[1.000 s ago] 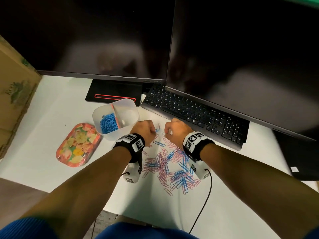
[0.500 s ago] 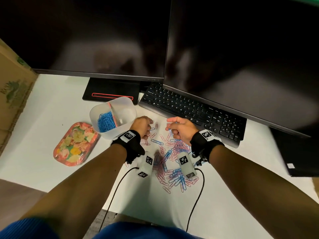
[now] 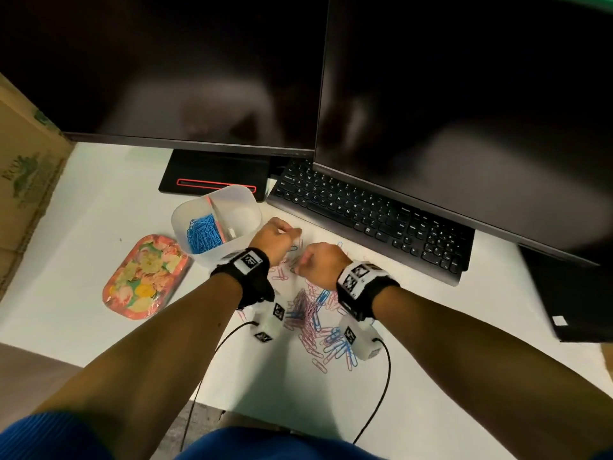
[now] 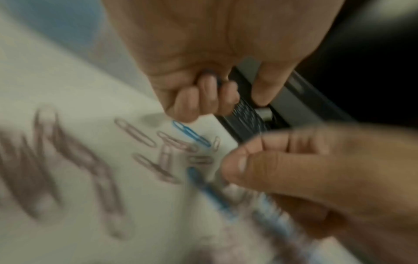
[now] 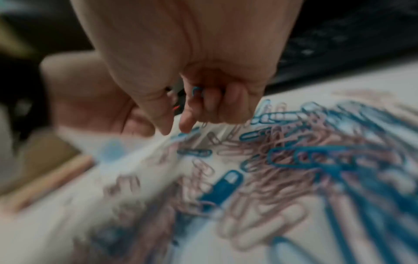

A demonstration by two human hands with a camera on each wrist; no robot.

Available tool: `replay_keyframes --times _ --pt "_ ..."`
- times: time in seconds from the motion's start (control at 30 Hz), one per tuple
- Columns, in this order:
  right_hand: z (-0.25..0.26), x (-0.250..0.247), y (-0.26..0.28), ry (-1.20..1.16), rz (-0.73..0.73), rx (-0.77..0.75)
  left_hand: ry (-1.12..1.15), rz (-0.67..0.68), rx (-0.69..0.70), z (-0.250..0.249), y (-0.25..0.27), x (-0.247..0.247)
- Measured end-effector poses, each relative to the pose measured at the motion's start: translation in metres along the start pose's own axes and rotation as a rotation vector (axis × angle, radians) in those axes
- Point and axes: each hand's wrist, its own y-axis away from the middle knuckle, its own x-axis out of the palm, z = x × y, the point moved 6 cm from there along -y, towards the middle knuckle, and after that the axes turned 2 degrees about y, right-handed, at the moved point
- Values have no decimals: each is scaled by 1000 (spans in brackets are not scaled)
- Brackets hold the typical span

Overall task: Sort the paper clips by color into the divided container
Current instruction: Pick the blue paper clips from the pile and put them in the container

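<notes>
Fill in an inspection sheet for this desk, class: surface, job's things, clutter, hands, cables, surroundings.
Surface: white desk.
Job's things: divided container, blue clips in its left compartment; mixed pink and blue paper clips loose on the desk.
Clutter: floral tray.
Hands: left hand with curled fingers, grip unclear; right hand holds blue clips in curled fingers.
Cables: two black wrist-camera cables.
Surroundings: two dark monitors, keyboard, cardboard box.

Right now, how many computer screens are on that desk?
2. The left monitor stands behind the divided container; the right monitor overhangs the keyboard. Both are dark. Others could sit outside the view.
</notes>
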Motion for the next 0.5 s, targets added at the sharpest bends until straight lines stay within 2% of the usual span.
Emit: replay_keyframes --times 0.1,0.23,0.33,0.5 --pt "13 13 -1 375 -51 -106 -583 -37 233 -13 4 4" --pt "15 21 -10 501 -31 -45 -970 -19 261 -9 -2 6" --pt "14 23 -13 533 3 -14 -1070 0 248 -5 -5 6" --pt "13 23 -14 545 30 47 -1006 38 194 -3 -6 4"
